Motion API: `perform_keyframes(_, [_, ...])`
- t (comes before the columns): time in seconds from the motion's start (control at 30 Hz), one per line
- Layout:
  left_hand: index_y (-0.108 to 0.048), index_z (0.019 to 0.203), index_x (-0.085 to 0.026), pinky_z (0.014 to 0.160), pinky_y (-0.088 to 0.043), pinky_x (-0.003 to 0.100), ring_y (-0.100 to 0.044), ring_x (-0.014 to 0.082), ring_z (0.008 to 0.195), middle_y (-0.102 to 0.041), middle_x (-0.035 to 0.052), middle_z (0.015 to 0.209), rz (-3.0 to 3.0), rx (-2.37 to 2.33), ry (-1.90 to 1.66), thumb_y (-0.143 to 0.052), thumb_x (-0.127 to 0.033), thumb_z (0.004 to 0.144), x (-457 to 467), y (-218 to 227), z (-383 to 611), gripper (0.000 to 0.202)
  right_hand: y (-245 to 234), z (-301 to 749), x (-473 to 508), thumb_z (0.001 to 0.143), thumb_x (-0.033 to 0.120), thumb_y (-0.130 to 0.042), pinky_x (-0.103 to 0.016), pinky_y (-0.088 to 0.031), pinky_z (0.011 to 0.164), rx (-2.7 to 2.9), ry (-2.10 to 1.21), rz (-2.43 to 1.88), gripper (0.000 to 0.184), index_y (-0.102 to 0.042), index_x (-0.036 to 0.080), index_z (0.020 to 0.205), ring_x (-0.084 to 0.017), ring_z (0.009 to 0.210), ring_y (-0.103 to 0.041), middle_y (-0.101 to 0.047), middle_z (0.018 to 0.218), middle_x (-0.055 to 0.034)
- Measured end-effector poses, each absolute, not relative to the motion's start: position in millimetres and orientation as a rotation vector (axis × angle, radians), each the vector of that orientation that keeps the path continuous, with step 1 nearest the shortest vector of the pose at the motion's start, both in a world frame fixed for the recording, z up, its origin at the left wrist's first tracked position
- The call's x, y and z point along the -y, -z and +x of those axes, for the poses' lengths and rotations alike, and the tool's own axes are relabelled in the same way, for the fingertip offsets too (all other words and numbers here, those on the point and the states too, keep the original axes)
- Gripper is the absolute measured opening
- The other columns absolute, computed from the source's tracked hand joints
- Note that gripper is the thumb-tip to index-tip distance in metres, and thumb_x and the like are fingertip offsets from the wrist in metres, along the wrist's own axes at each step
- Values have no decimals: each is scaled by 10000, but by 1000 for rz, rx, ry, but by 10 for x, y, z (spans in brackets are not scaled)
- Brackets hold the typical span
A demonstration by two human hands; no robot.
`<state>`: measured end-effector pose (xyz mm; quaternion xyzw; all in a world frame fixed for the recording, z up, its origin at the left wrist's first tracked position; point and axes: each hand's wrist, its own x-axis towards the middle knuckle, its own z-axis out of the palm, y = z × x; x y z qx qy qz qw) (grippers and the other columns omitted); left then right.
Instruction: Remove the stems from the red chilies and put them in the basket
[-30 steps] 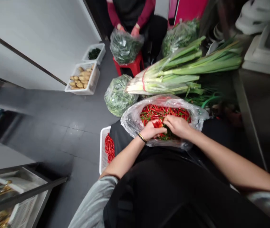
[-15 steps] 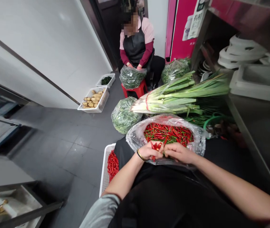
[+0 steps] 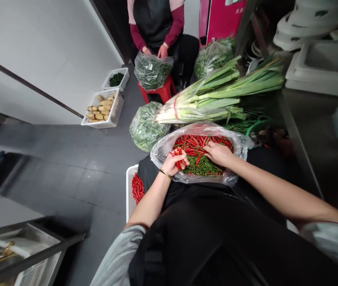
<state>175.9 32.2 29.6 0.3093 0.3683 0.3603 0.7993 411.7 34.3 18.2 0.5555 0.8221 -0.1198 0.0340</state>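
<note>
An open clear plastic bag (image 3: 160, 153) rests on my lap, full of red chili peppers (image 3: 191, 141) with a heap of green stems (image 3: 204, 167) on the near side. My left hand (image 3: 172, 163), wearing a bracelet, is closed around several red chili peppers (image 3: 179, 158) over the bag's left part. Inside the bag, my right hand (image 3: 219, 154) has its fingers pinched at a chili pepper among the others; the fingertips are partly hidden. Beside my left leg stands a white basket (image 3: 129, 186) holding more red chilies (image 3: 137, 187).
Past the bag lie leeks (image 3: 204, 103) in plastic and a bag of greens (image 3: 149, 129). Opposite sits a person in an apron (image 3: 154, 20), hands at bagged greens (image 3: 154, 71) on a red stool (image 3: 160, 93). Potato-like tubers fill a basket (image 3: 109, 121). A metal shelf (image 3: 300, 131) borders the right.
My hands have moved apart: the right reaches farther into the bag, while the left stays near its left side with the chilies. The view has tilted down, showing the green stems.
</note>
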Motion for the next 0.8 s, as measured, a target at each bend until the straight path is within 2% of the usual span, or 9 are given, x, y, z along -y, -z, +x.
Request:
perform_keyframes(0.07, [-523,838,-135,365,-330,162,-609,129,533,-603,6,634,649,-789,-760,-785,-313,613,-308,-302,1743,389,-156,4232,-212,952,362,-367,-283,-392,606,-2495,377,1714,335,-629,193,1074,-221,862,-596,-586,1100,-120])
perform_keyframes(0.17, [-519,781,-130,345,-234,153,-445,37,411,-530,-35,589,646,-780,-717,-784,-334,627,-288,-338,1831,368,-217,4357,-113,939,379,-379,-289,-381,587,-2461,408,1758,342,-648,181,1013,-202,750,-592,-620,1025,-115])
perform_keyframes(0.3, [-571,871,-123,350,-197,158,-323,12,364,-420,-92,492,744,-948,-772,-798,-374,606,-269,-398,2104,429,-368,4179,-131,922,384,-414,-291,-416,650,-2661,613,1818,312,-646,176,916,-207,787,-605,-660,936,-113])
perform_keyframes(0.4, [-585,847,-121,354,-217,169,-315,18,350,-402,-99,445,876,-1072,-761,-802,-437,579,-246,-418,2210,468,-371,3911,-95,893,429,-464,-286,-445,635,-2746,1165,1933,312,-636,182,809,-183,687,-606,-661,753,-76])
perform_keyframes(0.47, [-577,797,-125,351,-213,176,-306,19,345,-396,-96,436,894,-1077,-689,-791,-490,574,-212,-408,2184,478,-307,3781,-1,884,486,-459,-281,-457,565,-2571,1714,2051,360,-626,178,801,-162,558,-583,-626,621,-36])
perform_keyframes(0.53, [-568,755,-128,346,-202,182,-302,23,339,-393,-93,428,885,-1047,-568,-779,-525,573,-156,-382,2126,485,-238,3717,133,876,504,-458,-281,-468,536,-2400,2024,2062,374,-626,173,827,-158,517,-581,-622,591,-21])
perform_keyframes(0.6, [-556,699,-126,343,-193,188,-306,25,331,-400,-84,417,913,-1027,-479,-767,-543,581,-84,-353,2086,482,-218,3713,260,869,455,-477,-299,-491,618,-2500,1871,2006,323,-636,174,850,-181,633,-631,-675,709,-59])
perform_keyframes(0.7, [-567,712,-118,362,-207,191,-321,24,340,-434,-76,434,966,-1034,-549,-763,-528,596,7,-341,2099,469,-333,3794,331,878,357,-459,-315,-464,728,-2703,1332,1860,257,-643,180,853,-208,796,-641,-698,876,-108])
perform_keyframes(0.8, [-569,725,-118,415,-255,192,-348,24,393,-465,-74,481,1000,-1017,-632,-784,-484,580,27,-383,2132,448,-538,3927,239,905,416,-426,-275,-413,636,-2657,1225,1802,322,-597,197,742,-171,679,-596,-658,731,-57])
